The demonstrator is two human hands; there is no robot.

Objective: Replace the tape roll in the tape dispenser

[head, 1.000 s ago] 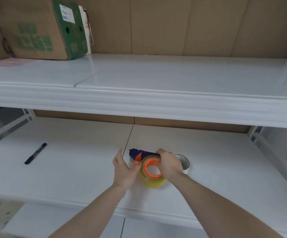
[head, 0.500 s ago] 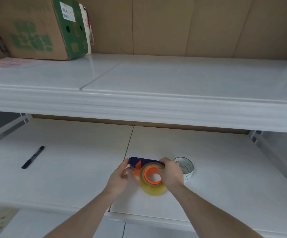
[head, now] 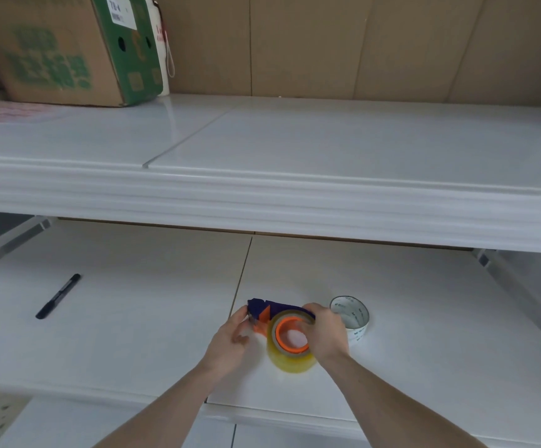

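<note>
A purple and orange tape dispenser lies on the lower white shelf. A yellowish clear tape roll sits on its orange hub. My left hand pinches the dispenser's front end by the blade. My right hand grips the roll and the dispenser's back from the right. Just right of that hand lies a white empty tape core on its side, partly hidden by it.
A black pen lies on the lower shelf at the left. The upper shelf juts out above the work area. A cardboard box with green print stands at its back left.
My left hand has come in from open beside the dispenser and taken hold of its front end. My right hand has stayed on the roll.
</note>
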